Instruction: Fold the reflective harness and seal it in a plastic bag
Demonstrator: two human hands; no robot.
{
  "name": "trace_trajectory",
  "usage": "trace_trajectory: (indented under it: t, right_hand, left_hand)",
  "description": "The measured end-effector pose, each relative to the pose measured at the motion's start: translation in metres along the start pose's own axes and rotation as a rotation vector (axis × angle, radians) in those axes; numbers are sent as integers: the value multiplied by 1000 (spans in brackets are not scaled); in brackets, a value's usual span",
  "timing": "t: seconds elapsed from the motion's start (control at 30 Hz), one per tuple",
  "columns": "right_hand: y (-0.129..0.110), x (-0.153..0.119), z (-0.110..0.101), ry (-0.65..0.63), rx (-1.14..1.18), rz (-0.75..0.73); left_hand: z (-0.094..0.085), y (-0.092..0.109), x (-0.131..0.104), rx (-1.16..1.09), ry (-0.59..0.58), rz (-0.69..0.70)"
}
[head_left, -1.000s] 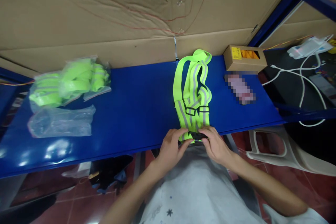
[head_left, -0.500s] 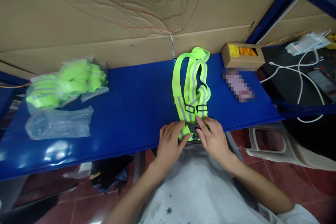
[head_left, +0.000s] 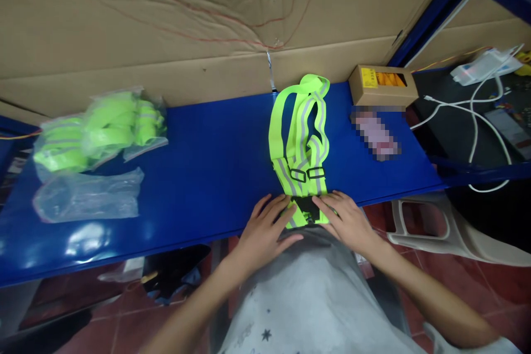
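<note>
Left grip and right grip are resting unclenched on the reflective harness, flanking its buckle. Harness is lying gathered, unbagged; bagged bundles are sitting well left of both.

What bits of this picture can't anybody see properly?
All in the head view:
- Right end of the black buckle: covered by the right hand.
- Pink thing's details: hidden by blurry squares.
- Most of what's inside the cardboard box: hidden by its sides.
- Rest of the pale chair: cut off by the picture's right edge.
</note>
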State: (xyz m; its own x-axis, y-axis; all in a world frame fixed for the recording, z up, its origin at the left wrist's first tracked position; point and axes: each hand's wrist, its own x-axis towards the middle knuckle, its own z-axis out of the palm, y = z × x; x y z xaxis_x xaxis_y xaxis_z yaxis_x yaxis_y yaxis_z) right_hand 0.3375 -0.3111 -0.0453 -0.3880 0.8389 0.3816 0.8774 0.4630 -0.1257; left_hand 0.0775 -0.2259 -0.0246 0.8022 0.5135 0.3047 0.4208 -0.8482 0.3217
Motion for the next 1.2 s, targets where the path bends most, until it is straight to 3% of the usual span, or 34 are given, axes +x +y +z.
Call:
trace_trajectory:
  t: [0.2,0.3,0.5,0.67,0.77,0.93,1.2]
  right_hand:
    - [5,5,-11,52,78,-85]
    - [8,14,-19,10,228,-13]
    - [22,42,-28,-80,468,193]
    - [33,59,-23,-138,434,241]
    - [33,62,-14,-106,378,264]
    - [24,54,-6,51,252,228]
    - [19,33,-11,-4,251,60]
  left_hand:
    - [2,-6,-1,-128,59,6]
    - [-3,-7,6,-239,65,-47]
    - [-4,-11,26,-344,146,-285]
    - [2,-12,36,-375,112,-377]
    - [6,-9,41,-242,172,-437]
    - [12,-8,38,-107,209,-321]
    - [-8,-17,22,-383,107,-269]
